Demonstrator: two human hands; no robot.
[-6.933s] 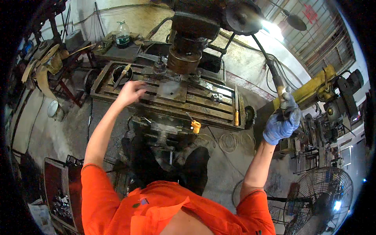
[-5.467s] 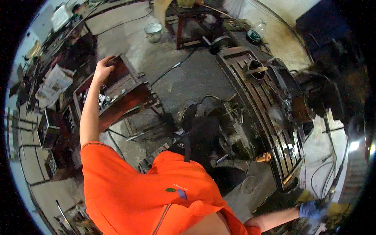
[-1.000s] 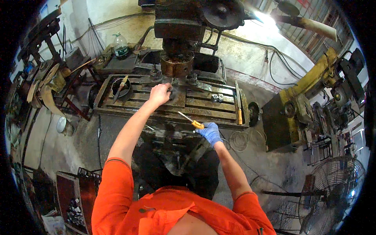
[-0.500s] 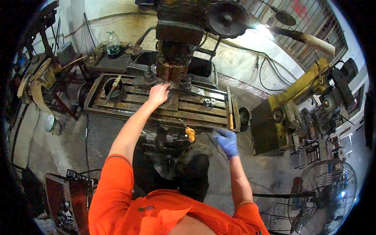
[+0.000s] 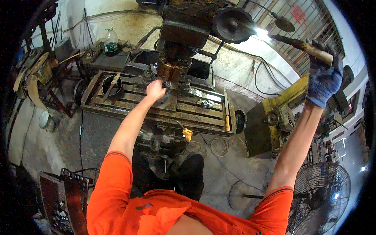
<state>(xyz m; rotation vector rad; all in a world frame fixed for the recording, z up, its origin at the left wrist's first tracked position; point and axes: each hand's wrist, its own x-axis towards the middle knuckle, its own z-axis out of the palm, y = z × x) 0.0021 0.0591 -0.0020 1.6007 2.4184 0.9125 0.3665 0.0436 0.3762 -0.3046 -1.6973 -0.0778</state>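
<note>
My bare left hand point(image 5: 156, 91) is closed just below and in front of the machine's spindle head point(image 5: 174, 70). A small dark piece shows at its fingers, too unclear to name. High on the right, my right hand point(image 5: 324, 80), in a blue-grey glove, is at the pale end of a long lever handle point(image 5: 319, 55). Its fingers reach behind and over the handle and look closed on it. Between the hands lies the slotted, oily machine table point(image 5: 137, 109). A yellow-handled tool point(image 5: 187, 135) sits at its front edge.
On the table are a round can point(image 5: 113, 87) with a brush point(image 5: 112, 86), a small metal block point(image 5: 206, 104) and a yellow-handled file point(image 5: 227, 121). A dark handwheel point(image 5: 234, 24) hangs above. A yellow machine point(image 5: 270, 105) and a floor fan point(image 5: 319, 196) stand at right.
My right hand has risen from beside the table's front right corner to the lever handle. My left hand has shifted slightly while staying by the spindle, and the view has tilted a little.
</note>
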